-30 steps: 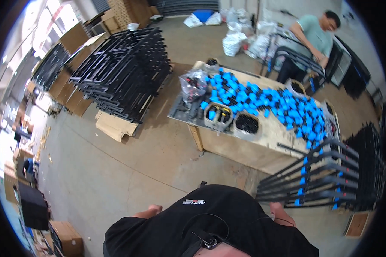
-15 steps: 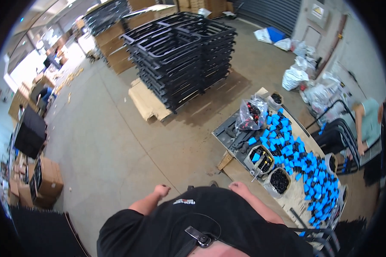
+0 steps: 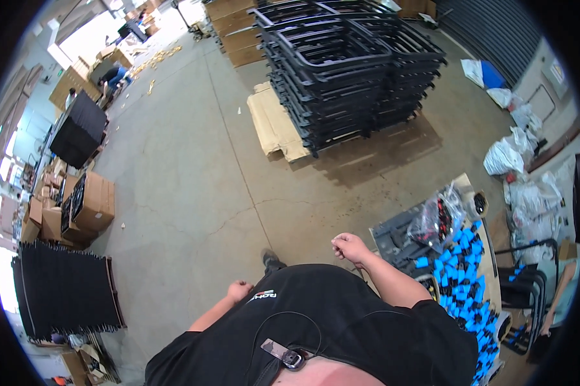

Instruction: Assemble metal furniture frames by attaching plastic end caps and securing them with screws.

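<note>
My right hand (image 3: 350, 248) hangs in front of my body with its fingers curled in, and nothing shows in it. Lower on the left is my left hand (image 3: 240, 291), its fingers also curled, holding nothing that I can see. Neither hand touches anything. Nearest to the right hand is a work table (image 3: 491, 252), partly hidden by my arm and shirt. Many blue and black small parts (image 3: 464, 273) lie spread over it. A clear plastic bag (image 3: 437, 222) with red and black pieces sits at its far end.
A tall stack of black frames (image 3: 341, 83) stands ahead beside flattened cardboard (image 3: 274, 122). Cardboard boxes (image 3: 97, 202) and a black bristly-edged stack (image 3: 68, 289) line the left. White bags (image 3: 509, 154) lie by the right wall. A person (image 3: 565, 293) is beyond black tubular frames (image 3: 528, 289).
The view has turned left and moved forward, so the frame stack and table sit further right. My right hand has swung up and forward; my left remains low. A shoe now shows more clearly.
</note>
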A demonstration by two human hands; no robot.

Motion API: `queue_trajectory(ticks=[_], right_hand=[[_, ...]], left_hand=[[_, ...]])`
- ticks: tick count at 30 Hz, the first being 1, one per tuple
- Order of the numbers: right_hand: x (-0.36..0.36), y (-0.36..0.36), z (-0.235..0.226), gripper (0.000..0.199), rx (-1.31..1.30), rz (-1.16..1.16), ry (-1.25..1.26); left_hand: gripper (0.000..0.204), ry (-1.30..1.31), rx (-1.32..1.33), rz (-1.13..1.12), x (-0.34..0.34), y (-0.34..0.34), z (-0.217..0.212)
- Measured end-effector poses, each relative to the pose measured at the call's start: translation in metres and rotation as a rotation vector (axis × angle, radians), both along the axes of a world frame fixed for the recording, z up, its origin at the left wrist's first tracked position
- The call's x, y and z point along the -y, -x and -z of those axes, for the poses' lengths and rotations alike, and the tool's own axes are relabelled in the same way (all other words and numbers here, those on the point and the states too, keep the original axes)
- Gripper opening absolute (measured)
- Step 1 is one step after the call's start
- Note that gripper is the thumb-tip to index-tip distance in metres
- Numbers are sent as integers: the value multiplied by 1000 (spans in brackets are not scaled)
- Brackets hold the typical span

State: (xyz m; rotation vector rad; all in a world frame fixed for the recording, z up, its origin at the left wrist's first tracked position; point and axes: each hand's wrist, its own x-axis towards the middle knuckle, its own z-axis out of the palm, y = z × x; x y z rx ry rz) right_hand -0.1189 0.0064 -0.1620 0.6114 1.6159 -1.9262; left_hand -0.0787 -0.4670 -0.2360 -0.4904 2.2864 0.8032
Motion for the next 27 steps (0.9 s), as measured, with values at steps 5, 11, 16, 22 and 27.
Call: queue_trajectory(ticks=[5,11,16,22,27], right_hand=[[53,108,9,15,-45,-10,-100],[95,229,-3,16,-33,171,-161],[110,352,-43,14,-258,120,-457],[74,513,-93,10,-563,246,-600],[52,677,-151,13,-883,317,-777]], left_hand=[[34,78,53,128,110,35,76],[39,116,109,168,229,164,81],[41,218,255,68,234,349,75],[42,-120,-66,-294,176,534,80],[50,28,-145,236,185,658,68]])
